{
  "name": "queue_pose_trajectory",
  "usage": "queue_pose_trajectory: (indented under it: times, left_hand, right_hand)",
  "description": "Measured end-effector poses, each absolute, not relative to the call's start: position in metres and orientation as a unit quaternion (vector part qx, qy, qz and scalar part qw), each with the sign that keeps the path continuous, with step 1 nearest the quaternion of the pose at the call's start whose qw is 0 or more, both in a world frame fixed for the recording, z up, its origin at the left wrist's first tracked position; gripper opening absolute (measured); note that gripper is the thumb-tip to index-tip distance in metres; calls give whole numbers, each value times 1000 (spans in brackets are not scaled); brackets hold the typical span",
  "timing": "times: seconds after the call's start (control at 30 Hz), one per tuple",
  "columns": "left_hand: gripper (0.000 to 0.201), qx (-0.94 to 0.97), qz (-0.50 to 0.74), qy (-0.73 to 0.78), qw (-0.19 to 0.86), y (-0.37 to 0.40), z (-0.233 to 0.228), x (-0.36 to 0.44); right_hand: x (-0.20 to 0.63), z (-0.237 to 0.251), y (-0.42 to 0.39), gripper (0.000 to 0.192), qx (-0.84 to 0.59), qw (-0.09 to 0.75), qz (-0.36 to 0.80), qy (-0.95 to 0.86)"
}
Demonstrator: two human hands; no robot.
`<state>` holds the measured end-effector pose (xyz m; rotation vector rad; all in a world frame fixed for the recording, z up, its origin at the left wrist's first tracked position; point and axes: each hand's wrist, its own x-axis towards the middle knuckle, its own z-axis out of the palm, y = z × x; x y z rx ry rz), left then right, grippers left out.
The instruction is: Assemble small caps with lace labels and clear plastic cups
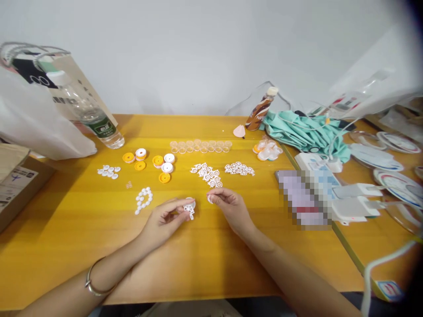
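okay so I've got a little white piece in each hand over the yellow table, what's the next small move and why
Probably bring the right hand leftward to the left hand and join the parts. The left fingertips pinch a white lattice piece, the right pinches a small white part, and only a short gap separates them above the table. How they mate is too small to tell.

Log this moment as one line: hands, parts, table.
left hand: pinching white spoked piece | right hand: pinching small white part | nearby: white spoked pieces pile | table

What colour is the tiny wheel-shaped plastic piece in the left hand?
White, seen in the head view: small wheel-shaped plastic piece in the left hand.
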<state>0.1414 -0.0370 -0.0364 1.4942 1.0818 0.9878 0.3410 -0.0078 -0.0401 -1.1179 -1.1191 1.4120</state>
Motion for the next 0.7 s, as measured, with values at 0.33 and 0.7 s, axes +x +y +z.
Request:
queue_pose_trajectory:
  times: [0.33, 0.7]
  left_hand:
    - [23, 571, 417, 441, 553, -31, -39, 138]
    - [25, 556, 433, 437, 558, -30, -39, 140]
  right_hand:
    - [330, -38, -17, 29, -386, 473, 636, -472]
    - [328, -41, -17, 17, -400, 490, 574, -520]
